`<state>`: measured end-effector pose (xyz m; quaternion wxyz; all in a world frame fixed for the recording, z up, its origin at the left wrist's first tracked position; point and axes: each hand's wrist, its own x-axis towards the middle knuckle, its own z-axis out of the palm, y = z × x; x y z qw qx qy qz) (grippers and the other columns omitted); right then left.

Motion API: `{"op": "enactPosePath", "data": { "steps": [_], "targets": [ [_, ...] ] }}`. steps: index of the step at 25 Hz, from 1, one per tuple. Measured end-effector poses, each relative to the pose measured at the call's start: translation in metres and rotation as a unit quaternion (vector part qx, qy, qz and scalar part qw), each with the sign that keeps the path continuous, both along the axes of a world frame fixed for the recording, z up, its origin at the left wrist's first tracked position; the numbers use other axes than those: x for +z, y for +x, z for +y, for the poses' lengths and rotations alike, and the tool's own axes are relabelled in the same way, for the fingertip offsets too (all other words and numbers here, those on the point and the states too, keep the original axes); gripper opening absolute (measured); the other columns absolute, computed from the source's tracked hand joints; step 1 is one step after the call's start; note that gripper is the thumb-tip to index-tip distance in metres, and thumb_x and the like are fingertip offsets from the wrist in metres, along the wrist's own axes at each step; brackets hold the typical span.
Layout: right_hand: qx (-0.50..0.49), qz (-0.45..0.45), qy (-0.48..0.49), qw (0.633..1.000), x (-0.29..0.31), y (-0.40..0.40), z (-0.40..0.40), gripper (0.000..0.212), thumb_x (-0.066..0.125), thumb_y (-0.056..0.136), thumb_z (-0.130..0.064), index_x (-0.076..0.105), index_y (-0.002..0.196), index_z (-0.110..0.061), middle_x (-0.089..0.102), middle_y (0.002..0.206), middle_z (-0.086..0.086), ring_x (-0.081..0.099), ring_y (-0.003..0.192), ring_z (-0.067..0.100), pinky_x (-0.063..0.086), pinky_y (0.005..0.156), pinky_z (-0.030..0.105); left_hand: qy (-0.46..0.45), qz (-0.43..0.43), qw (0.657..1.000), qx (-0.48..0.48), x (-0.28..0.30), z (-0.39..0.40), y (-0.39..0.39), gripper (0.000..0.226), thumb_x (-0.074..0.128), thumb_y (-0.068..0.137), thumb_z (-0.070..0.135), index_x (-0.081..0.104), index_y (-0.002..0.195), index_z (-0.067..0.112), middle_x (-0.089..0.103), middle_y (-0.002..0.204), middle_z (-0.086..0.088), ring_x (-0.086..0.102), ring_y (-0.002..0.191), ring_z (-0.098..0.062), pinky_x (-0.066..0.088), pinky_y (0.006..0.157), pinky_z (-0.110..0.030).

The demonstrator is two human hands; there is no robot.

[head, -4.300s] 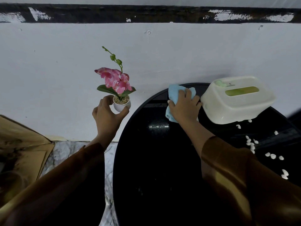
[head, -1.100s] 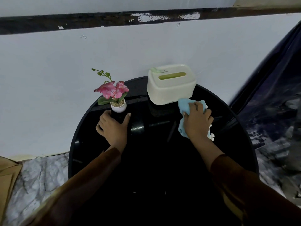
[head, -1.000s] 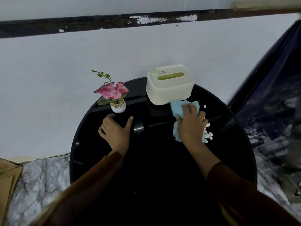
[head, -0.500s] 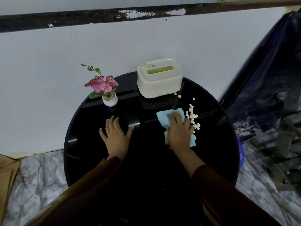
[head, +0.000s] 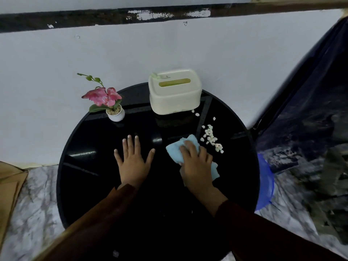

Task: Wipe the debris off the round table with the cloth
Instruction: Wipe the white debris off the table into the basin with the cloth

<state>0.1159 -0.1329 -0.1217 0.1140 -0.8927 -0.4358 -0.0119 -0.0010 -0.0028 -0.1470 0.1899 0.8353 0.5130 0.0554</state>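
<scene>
The round black glossy table (head: 90, 166) stands against a white wall. My right hand (head: 195, 162) presses a light blue cloth (head: 175, 150) flat on the tabletop, right of centre. A cluster of small white debris bits (head: 211, 137) lies just right of the cloth, with a few stray bits nearer the box. My left hand (head: 133, 161) lies flat on the table with fingers spread, holding nothing.
A cream tissue box (head: 174, 91) sits at the table's back edge. A small white pot with pink flowers (head: 110, 102) stands at the back left. A blue object (head: 264, 183) shows beside the table's right edge. Dark plastic sheeting (head: 310, 110) hangs at right.
My right hand pulled the cloth back toward me, leaving the debris bunched to its right. My left hand let go of the flower pot, which now stands on the table, and lies flat.
</scene>
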Motion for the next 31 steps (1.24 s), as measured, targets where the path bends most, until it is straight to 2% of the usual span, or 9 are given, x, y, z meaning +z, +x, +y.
{"op": "enactPosePath", "data": {
  "steps": [2,4,9,12,15,18,23,28,31],
  "targets": [
    [0.005,0.000,-0.023,1.000,-0.008,0.001,-0.006,0.054,0.040,0.076,-0.053,0.059,0.113,-0.020,0.057,0.129,0.001,0.040,0.104,0.028,0.048,0.076,0.043,0.011,0.032,0.999,-0.004,-0.004,-0.006,0.003,0.075,0.026,0.091,0.060,0.003,0.150,0.020,-0.005,0.159,-0.003,-0.013,0.145,-0.015,-0.015,0.113,-0.044],
    [0.013,0.002,-0.011,1.000,-0.010,0.011,-0.006,0.058,0.037,0.076,-0.060,0.058,0.114,-0.021,0.057,0.129,0.001,0.048,0.102,0.029,0.047,0.075,0.041,0.021,0.050,0.999,0.000,-0.006,-0.006,0.004,0.075,0.024,0.091,0.061,0.002,0.150,0.020,-0.006,0.159,-0.003,-0.013,0.145,-0.016,-0.013,0.114,-0.046],
    [0.024,0.008,-0.005,1.000,-0.016,0.038,-0.008,0.047,0.046,0.076,-0.048,0.059,0.114,-0.023,0.058,0.128,0.000,0.055,0.100,0.031,0.047,0.076,0.044,0.033,0.058,0.998,0.002,-0.006,-0.009,0.006,0.074,0.025,0.091,0.059,0.003,0.150,0.020,-0.003,0.159,-0.004,-0.010,0.145,-0.017,-0.011,0.114,-0.046],
    [0.016,0.022,-0.010,1.000,-0.015,0.070,-0.007,0.045,0.061,0.080,-0.041,0.056,0.120,-0.020,0.052,0.134,0.004,0.050,0.110,0.039,0.043,0.083,0.051,0.035,0.062,0.997,0.001,-0.007,-0.008,0.006,0.074,0.024,0.091,0.060,0.003,0.150,0.020,-0.002,0.159,-0.004,-0.010,0.145,-0.017,-0.011,0.115,-0.047],
    [0.003,0.064,0.019,0.998,-0.003,0.098,-0.003,0.044,0.060,0.085,-0.038,0.054,0.124,-0.019,0.048,0.138,0.003,0.044,0.116,0.038,0.037,0.092,0.052,0.041,0.058,0.998,0.005,-0.008,-0.008,0.005,0.074,0.026,0.091,0.060,0.005,0.149,0.019,0.000,0.159,-0.004,-0.008,0.146,-0.017,-0.009,0.115,-0.048],
    [0.031,0.040,0.067,0.996,0.003,0.088,-0.008,0.042,0.059,0.084,-0.040,0.057,0.120,-0.018,0.053,0.132,0.003,0.049,0.108,0.035,0.040,0.087,0.050,0.043,0.053,0.998,0.006,-0.009,-0.009,0.005,0.074,0.027,0.091,0.060,0.006,0.149,0.020,0.001,0.159,-0.004,-0.007,0.146,-0.017,-0.008,0.115,-0.048],
    [0.082,0.002,0.030,0.996,-0.014,0.069,-0.020,0.050,0.043,0.080,-0.052,0.058,0.117,-0.022,0.059,0.125,0.001,0.057,0.094,0.031,0.046,0.075,0.042,0.038,0.053,0.998,0.009,-0.008,-0.009,0.007,0.074,0.027,0.091,0.060,0.005,0.150,0.021,-0.002,0.159,-0.002,-0.009,0.145,-0.015,-0.008,0.116,-0.047],
    [0.014,0.020,0.014,1.000,-0.011,0.105,-0.004,0.043,0.066,0.081,-0.036,0.059,0.119,-0.016,0.055,0.130,0.008,0.051,0.105,0.041,0.042,0.085,0.051,0.035,0.052,0.998,0.006,-0.008,-0.009,0.006,0.075,0.025,0.090,0.062,0.005,0.150,0.021,-0.002,0.159,-0.002,-0.009,0.145,-0.015,-0.007,0.117,-0.048],
    [0.021,0.002,0.048,0.999,-0.001,0.107,0.008,0.042,0.069,0.079,-0.033,0.061,0.116,-0.014,0.057,0.127,0.008,0.052,0.102,0.040,0.043,0.082,0.050,0.038,0.058,0.998,0.006,-0.010,-0.008,0.005,0.084,0.012,0.083,0.073,0.004,0.149,0.022,-0.003,0.159,-0.001,-0.010,0.145,-0.014,-0.007,0.116,-0.048]
  ]
}}
